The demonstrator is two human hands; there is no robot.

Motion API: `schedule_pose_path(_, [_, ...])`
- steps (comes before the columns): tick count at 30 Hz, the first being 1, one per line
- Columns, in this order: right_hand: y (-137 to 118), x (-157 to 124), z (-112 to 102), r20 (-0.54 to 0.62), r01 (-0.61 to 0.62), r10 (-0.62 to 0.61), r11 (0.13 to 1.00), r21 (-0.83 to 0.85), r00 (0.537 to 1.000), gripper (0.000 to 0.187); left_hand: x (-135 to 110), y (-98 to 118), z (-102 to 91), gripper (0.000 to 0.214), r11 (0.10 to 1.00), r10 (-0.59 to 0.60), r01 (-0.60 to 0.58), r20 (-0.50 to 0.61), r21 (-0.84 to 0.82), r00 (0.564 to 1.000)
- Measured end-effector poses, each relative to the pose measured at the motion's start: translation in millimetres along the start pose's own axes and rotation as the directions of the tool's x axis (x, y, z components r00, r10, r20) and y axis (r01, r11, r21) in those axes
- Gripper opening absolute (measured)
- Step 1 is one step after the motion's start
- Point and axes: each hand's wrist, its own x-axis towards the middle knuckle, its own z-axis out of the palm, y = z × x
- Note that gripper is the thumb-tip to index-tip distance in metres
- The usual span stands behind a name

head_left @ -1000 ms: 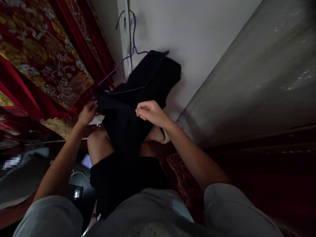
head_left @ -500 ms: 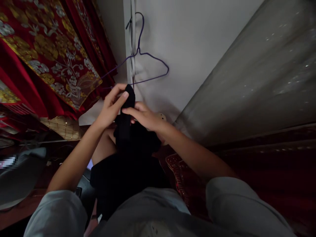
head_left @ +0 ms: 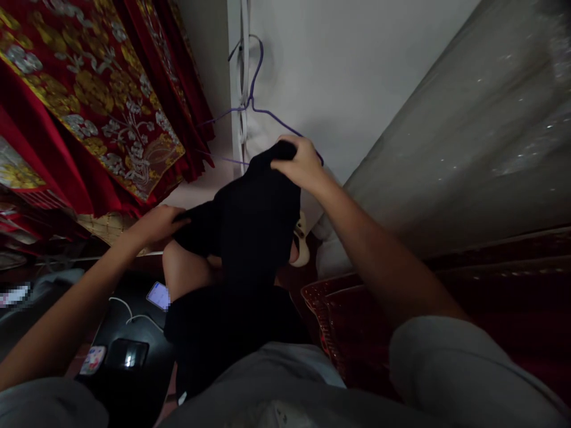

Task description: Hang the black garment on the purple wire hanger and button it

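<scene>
A black garment [head_left: 256, 217] hangs in front of me, stretched between both hands over my bare knee [head_left: 181, 267]. My right hand [head_left: 300, 160] is closed on its upper edge, right at the lower bar of a purple wire hanger [head_left: 263, 110] that hangs on the white wall. My left hand [head_left: 156, 224] grips the garment's lower left corner, lower and to the left. The hanger's right shoulder is hidden behind my right hand.
Red and gold patterned curtains [head_left: 89, 101] hang at the left. A lit phone [head_left: 158, 295] with a white cable and another phone [head_left: 127, 355] lie on a dark surface at lower left. A grey shiny sheet [head_left: 468, 137] slopes at the right, a red cushion [head_left: 330, 321] below it.
Both hands were bunched together on the garment below the hanger. Now my right hand has risen to the hanger with the cloth and my left hand has dropped down and left, spreading it.
</scene>
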Motion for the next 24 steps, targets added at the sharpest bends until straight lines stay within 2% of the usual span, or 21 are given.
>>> schedule_pose_path(2, [24,20,19,-0.106,0.005,-0.008,0.999,-0.032,0.994,0.01,1,3,-15.0,0.031,0.997,0.022,-0.016,-0.072,0.081,0.997])
schedule_pose_path(4, [44,31,37,-0.116,-0.023,0.017,0.998,-0.05,0.993,0.006,0,10,-22.3,0.031,0.992,0.046,-0.035,-0.089,0.12,0.995])
schedule_pose_path(7, [64,30,47,-0.088,-0.071,0.061,0.991,-0.118,0.994,0.023,-2,15,-18.0,0.028,0.986,0.03,-0.018,-0.075,0.165,0.997])
schedule_pose_path(10, [73,16,26,-0.148,-0.089,0.064,0.981,-0.172,0.987,0.036,-3,14,-4.7,0.026,0.985,-0.029,0.034,-0.034,0.167,0.999])
schedule_pose_path(13, [66,0,-13,-0.235,-0.086,0.037,0.975,-0.204,0.971,0.039,6,18,3.3,0.025,0.988,-0.055,0.053,0.015,0.142,0.998])
schedule_pose_path(15, [54,-8,-38,-0.29,-0.085,0.014,0.969,-0.233,0.957,0.044,18,26,0.6,0.023,0.993,-0.041,0.041,-0.002,0.113,0.999])
schedule_pose_path(17, [42,-14,-56,-0.332,-0.081,-0.016,0.957,-0.278,0.943,0.048,35,36,-9.3,0.022,0.999,0.025,-0.019,-0.127,0.05,0.992])
schedule_pose_path(18, [37,-16,-62,-0.344,-0.076,-0.033,0.951,-0.299,0.938,0.049,45,41,-16.3,0.021,0.997,0.073,-0.073,-0.222,0.01,0.972])
schedule_pose_path(21, [30,-21,-66,-0.317,-0.051,-0.052,0.95,-0.308,0.947,0.046,76,53,-38.6,0.019,0.965,0.16,-0.239,-0.486,-0.105,0.859])
schedule_pose_path(22, [29,-22,-64,-0.293,-0.046,-0.043,0.956,-0.29,0.955,0.044,86,55,-44.4,0.019,0.956,0.153,-0.26,-0.52,-0.139,0.841])
schedule_pose_path(23, [29,-24,-62,-0.268,-0.043,-0.032,0.962,-0.27,0.963,0.043,94,56,-48.7,0.019,0.954,0.133,-0.25,-0.518,-0.164,0.845])
schedule_pose_path(24, [29,-26,-60,-0.252,-0.041,-0.026,0.965,-0.258,0.967,0.042,101,56,-51.1,0.021,0.962,0.106,-0.213,-0.483,-0.172,0.869])
